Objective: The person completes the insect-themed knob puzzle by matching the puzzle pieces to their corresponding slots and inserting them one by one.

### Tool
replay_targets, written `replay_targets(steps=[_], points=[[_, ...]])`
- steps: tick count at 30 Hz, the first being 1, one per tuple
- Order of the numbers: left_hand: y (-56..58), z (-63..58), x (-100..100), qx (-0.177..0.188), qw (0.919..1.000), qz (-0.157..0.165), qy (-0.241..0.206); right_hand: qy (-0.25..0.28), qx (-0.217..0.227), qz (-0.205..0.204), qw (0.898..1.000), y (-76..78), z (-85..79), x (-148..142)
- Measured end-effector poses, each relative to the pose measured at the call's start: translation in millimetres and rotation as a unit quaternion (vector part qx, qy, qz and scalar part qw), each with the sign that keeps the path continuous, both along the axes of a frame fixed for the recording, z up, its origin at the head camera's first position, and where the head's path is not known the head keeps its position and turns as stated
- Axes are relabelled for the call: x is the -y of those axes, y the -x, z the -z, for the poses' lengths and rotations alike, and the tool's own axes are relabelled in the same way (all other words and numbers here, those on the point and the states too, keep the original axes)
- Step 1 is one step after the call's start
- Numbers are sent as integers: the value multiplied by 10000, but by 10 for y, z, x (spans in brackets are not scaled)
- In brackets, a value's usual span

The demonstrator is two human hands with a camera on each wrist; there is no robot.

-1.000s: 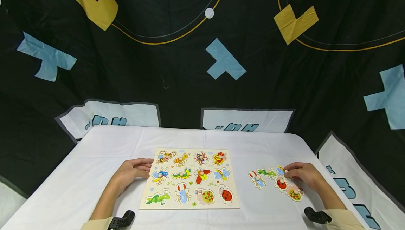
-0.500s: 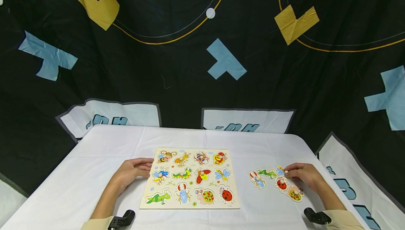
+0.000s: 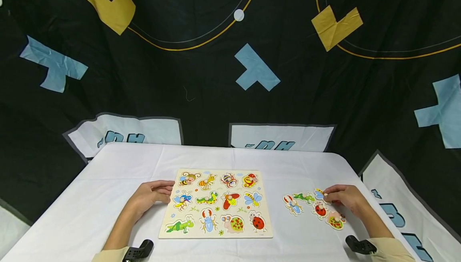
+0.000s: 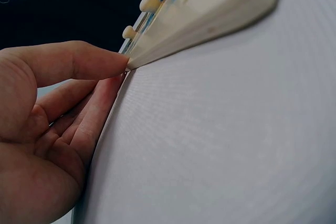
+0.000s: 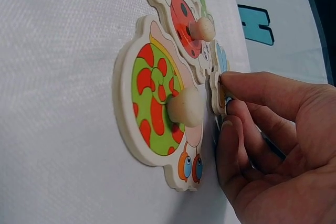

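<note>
A pale wooden puzzle board (image 3: 248, 235) printed with insects lies flat on the white table. My left hand (image 3: 145, 199) is at its left side, with fingers extended. In the left wrist view, fingertips touch the board's edge (image 4: 210, 34). My right hand (image 3: 346, 199) pinches a blue-winged insect puzzle piece (image 5: 216, 85) between thumb and fingers; its knob is hidden by them. Beside it lie a ladybug piece (image 5: 181, 27) and a snail piece (image 5: 157, 93), both with wooden knobs. A stag beetle piece (image 3: 293, 205) and a grasshopper piece (image 3: 304, 197) are farther left.
Several knobbed pieces, such as a caterpillar (image 3: 207, 198) and a spider (image 3: 228, 180), sit in the board's upper two rows. Its bottom row shows flat pictures. A black cloth (image 3: 209, 94) with taped shapes hangs behind the table (image 3: 281, 166).
</note>
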State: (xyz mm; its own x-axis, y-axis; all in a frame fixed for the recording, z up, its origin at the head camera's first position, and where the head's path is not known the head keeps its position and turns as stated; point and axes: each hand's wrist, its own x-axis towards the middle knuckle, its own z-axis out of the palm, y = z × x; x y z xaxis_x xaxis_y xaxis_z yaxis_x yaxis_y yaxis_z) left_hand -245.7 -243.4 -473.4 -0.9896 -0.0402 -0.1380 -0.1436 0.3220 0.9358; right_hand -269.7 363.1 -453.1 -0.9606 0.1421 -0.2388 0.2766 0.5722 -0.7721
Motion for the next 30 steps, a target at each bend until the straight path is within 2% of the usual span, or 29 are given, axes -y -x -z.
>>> replay_targets(steps=[10, 15, 30], points=[[6, -1, 0, 64, 9999, -72, -33, -215, -169, -59, 9996, 10, -26, 41], [-5, -8, -1, 11, 10000, -9, -38, -351, -294, -47, 9989, 16, -38, 86], [-7, -21, -1, 63, 10000, -8, -36, -385, -231, -298, 9985, 50, -106, 278]])
